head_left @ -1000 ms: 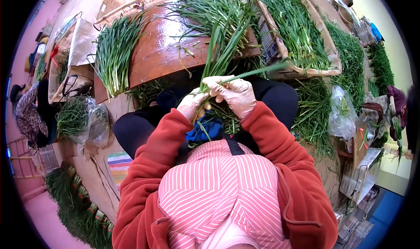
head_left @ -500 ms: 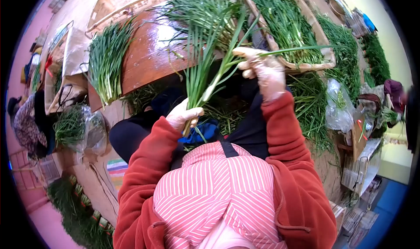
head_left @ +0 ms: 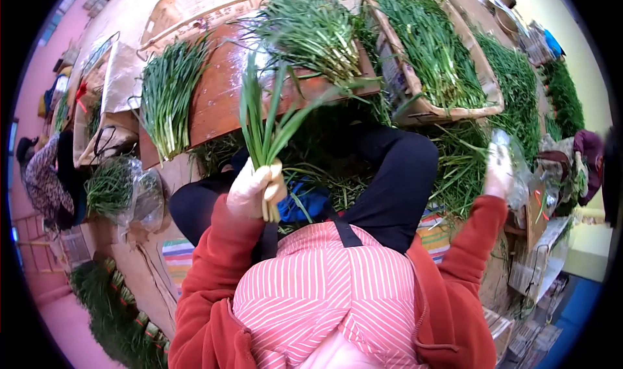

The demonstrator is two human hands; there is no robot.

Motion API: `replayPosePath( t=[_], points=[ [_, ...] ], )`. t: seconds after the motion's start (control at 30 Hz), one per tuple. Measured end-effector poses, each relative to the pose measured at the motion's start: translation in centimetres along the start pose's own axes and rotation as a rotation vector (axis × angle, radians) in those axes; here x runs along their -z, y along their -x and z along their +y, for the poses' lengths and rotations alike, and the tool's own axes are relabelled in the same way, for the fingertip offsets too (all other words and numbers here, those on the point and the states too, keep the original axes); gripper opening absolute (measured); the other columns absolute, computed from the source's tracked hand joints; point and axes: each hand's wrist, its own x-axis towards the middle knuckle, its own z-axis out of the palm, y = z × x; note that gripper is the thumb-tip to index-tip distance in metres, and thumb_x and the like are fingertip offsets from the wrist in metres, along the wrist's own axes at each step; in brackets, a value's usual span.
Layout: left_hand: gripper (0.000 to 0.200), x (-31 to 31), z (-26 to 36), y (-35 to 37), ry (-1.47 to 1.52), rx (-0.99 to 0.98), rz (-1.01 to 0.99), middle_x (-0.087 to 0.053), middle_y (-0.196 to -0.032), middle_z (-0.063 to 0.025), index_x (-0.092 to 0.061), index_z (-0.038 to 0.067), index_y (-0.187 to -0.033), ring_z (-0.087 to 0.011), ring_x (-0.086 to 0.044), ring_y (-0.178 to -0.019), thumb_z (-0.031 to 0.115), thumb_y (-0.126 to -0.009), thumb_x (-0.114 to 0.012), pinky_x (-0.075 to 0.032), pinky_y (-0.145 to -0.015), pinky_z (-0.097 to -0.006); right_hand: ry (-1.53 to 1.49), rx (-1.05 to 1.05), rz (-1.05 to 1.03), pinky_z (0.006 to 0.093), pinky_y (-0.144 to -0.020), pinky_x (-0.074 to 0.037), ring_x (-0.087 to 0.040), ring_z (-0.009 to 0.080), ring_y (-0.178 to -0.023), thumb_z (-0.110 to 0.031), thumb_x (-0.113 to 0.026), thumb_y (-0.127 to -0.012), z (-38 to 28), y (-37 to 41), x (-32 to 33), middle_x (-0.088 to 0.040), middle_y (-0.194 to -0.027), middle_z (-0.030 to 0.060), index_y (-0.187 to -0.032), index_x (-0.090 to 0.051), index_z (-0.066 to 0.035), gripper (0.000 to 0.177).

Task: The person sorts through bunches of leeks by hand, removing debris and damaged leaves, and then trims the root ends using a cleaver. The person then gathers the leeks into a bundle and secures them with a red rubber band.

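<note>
Clearly the left grip (head_left: pixel 255 190) is doing the holding: it is clenched in a fist around the pale stalk ends of a bunch of chives (head_left: pixel 259 125), raised over the lap in front of the striped apron (head_left: pixel 324 284). I read that fist low on the stalks as the way to keep loose blades together with their ends level; a few pale ends stick out just below the fingers. The bunch stands nearly upright, its long axis running from the fist up and away from the body. The green tips fan out towards the wooden surface (head_left: pixel 220 90), and some blades splay to the right. The right grip (head_left: pixel 498 168) is gloved and flung well out to the right, apart from the bunch, beside a clear plastic bag (head_left: pixel 522 181). It is blurred, so I cannot tell whether it is released or closed on anything. On the surface lie a loose heap of chives (head_left: pixel 311 31) and a tidier sheaf (head_left: pixel 165 90) with its blades aligned. A cardboard box (head_left: pixel 397 70) just beside the heap holds more, within arm's reach, which seems the reason for that layout.
</note>
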Motion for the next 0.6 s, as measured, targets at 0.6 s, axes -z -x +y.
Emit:
replayPosePath(
  t=[0.6],
  points=[
    [0.039, 8.2, -3.9, -5.2, 0.300, 0.250, 0.442, -0.053, -0.114, -0.0105, -0.047, 0.013, -0.119, -0.0312, -0.049, -0.111, 0.029, -0.085, -0.058, -0.039, -0.093, -0.0508, -0.621, -0.044, -1.949, 0.0270, -0.051, -0.048, -0.062, 0.0190, -0.059, -0.034, -0.033, -0.093, -20.2, 19.2, -18.2, -0.064, -0.077, 0.0098, -0.098, -0.056, 0.000, 0.041]
  ],
)
